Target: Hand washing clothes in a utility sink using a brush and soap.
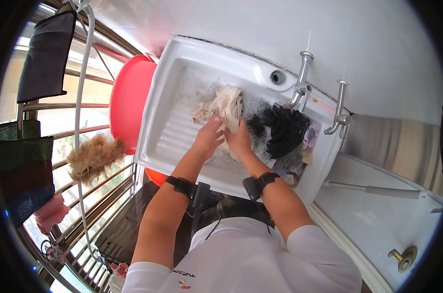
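Observation:
Wet beige cloth (229,104) is bunched up in the middle of a white ceramic laundry sink (162,110). My right hand (239,141) grips its near end, thumb along the right side. On the other side, my left hand (208,138) has its fingertips on the cloth, close to the right hand; its fingers are partly curled. More of the pale cloth hangs below and between the hands, toward the suds. Soapy water (192,80) with foam surrounds it. To the right lies a heap of dark wet clothing (287,128), with grey garments (291,166) beside it.
A chrome faucet (301,82) reaches over the dark clothing, and a second tap (340,110) stands farther right. A red plastic basin (131,102) leans at the sink's left side. A fluffy brown duster (95,157) hangs by the window bars. A drain hole (277,77) opens in the rear ledge.

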### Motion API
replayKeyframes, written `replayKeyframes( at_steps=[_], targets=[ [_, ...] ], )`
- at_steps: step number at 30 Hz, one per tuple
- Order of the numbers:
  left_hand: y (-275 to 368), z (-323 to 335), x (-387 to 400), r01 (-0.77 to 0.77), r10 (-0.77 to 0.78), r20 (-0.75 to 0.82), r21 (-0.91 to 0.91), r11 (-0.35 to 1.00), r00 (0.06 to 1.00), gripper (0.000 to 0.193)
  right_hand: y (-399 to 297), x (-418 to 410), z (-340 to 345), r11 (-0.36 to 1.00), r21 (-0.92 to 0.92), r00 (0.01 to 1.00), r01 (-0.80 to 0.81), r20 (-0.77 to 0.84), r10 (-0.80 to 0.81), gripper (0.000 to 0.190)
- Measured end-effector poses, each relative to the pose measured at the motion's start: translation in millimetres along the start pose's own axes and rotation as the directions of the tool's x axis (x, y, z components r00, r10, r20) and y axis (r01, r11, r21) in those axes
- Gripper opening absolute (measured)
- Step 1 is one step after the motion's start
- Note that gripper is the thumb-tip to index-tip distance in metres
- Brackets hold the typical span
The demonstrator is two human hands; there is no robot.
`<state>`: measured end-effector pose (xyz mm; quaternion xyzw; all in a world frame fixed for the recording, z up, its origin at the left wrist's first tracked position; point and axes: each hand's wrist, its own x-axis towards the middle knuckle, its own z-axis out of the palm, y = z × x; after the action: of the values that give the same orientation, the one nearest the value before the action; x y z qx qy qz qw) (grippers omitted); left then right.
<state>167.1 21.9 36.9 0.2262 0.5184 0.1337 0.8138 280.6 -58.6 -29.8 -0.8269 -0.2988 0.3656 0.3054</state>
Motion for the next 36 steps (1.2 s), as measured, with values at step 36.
replayKeyframes(
  at_steps=[36],
  targets=[
    [2, 23, -25, -0.084, 0.063, -0.073, -0.329, 0.941, 0.995, 0.043, -21, -3, -71, 0.97, 0.208, 0.939, -0.127, -0.29, 0.186, 0.053]
  ],
)
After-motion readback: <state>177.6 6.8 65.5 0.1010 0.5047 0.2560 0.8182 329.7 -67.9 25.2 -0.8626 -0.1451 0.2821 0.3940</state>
